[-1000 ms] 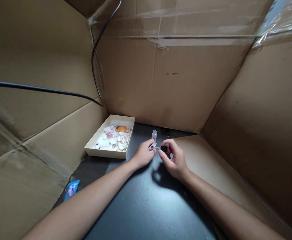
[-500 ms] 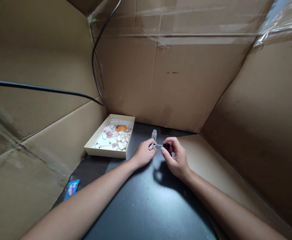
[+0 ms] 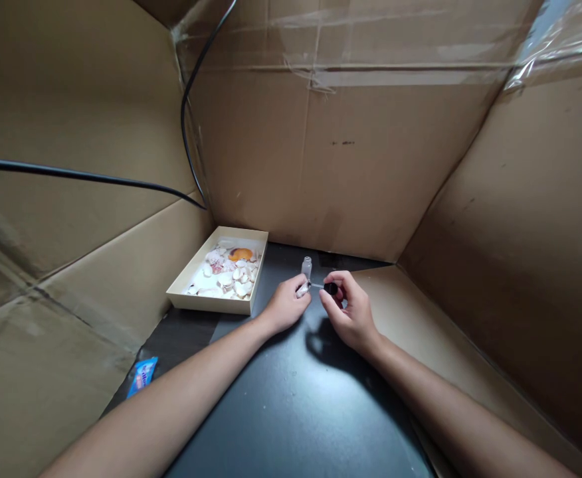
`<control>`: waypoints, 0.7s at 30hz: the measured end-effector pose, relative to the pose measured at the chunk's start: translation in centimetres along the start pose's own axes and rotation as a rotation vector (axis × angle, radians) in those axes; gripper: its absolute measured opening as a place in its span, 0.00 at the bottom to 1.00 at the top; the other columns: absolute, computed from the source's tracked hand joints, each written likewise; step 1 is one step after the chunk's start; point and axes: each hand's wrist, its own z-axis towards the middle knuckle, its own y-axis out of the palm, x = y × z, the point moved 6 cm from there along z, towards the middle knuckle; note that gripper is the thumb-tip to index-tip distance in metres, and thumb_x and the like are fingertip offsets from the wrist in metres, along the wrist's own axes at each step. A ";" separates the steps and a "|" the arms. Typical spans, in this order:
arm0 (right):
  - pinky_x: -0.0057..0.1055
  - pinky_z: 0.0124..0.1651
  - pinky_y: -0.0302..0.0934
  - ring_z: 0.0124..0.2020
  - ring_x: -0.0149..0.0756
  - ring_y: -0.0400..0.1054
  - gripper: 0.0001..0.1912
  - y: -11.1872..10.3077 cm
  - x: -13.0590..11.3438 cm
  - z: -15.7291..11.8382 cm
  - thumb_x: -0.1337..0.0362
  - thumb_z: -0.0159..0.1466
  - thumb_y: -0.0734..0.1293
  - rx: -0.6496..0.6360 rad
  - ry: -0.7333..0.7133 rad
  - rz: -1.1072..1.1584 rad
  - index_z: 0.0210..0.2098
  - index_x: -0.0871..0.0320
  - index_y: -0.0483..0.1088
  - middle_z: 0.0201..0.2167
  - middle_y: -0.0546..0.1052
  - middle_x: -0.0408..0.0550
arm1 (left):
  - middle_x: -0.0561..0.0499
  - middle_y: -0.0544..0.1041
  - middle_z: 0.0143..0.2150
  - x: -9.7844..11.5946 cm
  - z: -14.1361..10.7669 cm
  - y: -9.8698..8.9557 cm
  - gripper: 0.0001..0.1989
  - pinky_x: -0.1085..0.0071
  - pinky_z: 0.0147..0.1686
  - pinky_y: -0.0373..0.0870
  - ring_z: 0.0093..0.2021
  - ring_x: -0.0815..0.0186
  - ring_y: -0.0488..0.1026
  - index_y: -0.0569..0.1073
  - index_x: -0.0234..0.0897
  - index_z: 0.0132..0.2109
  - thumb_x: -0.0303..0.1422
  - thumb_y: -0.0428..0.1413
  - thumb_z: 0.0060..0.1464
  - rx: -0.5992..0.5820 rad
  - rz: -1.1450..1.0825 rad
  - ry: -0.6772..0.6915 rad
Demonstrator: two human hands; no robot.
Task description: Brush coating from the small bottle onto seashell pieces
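Note:
Pinched in my left hand (image 3: pixel 286 307) is a small whitish shell (image 3: pixel 301 290). My right hand (image 3: pixel 351 309) is closed on a black cap (image 3: pixel 331 289), from which a thin pale applicator stem (image 3: pixel 316 285) points left to the shell. The stem's tip is at or very near the shell; contact is too small to tell. Just behind my left fingers a small clear bottle (image 3: pixel 306 267) stands upright without a cap on the dark table (image 3: pixel 291 411).
A shallow cream box (image 3: pixel 211 303) holding several shells and an orange piece lies at the left back. A blue packet (image 3: pixel 142 375) is at the left edge. Cardboard walls (image 3: pixel 301 153) surround the table, and a black cable (image 3: pixel 86 175) hangs at left.
The stem has shifted slightly at the shell, and the black cap has tilted a little in my right fingers. Both hands keep their holds. The whole view has moved very slightly.

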 end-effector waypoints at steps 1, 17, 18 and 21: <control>0.24 0.26 0.54 0.22 0.27 0.55 0.06 0.1 -0.1 0.0 0.64 0.62 0.64 -0.016 -0.009 0.005 0.39 0.56 0.65 0.23 0.61 0.37 | 0.57 0.59 0.25 0.0 0.0 0.0 0.04 0.74 0.29 0.51 0.28 0.72 0.55 0.62 0.35 0.29 0.28 0.50 0.50 -0.002 -0.003 0.001; 0.25 0.26 0.53 0.21 0.27 0.55 0.06 0.4 0.0 -0.2 0.63 0.63 0.64 -0.049 -0.006 -0.010 0.40 0.56 0.65 0.22 0.59 0.36 | 0.57 0.60 0.25 0.0 -0.1 0.0 0.03 0.74 0.29 0.52 0.28 0.72 0.56 0.63 0.35 0.30 0.29 0.50 0.50 -0.012 -0.012 0.004; 0.25 0.26 0.54 0.21 0.27 0.55 0.06 0.4 0.0 -0.2 0.63 0.63 0.64 -0.055 -0.011 -0.012 0.40 0.56 0.65 0.22 0.59 0.37 | 0.57 0.61 0.26 0.0 -0.1 0.1 0.03 0.74 0.29 0.52 0.28 0.72 0.56 0.63 0.35 0.30 0.29 0.50 0.50 -0.015 -0.015 0.005; 0.25 0.26 0.53 0.22 0.27 0.55 0.06 0.2 0.1 -0.1 0.63 0.63 0.64 -0.014 -0.007 -0.023 0.39 0.56 0.65 0.23 0.60 0.37 | 0.57 0.60 0.25 -0.1 -0.1 0.0 0.05 0.74 0.29 0.52 0.28 0.72 0.55 0.62 0.35 0.29 0.30 0.50 0.51 -0.006 -0.005 0.000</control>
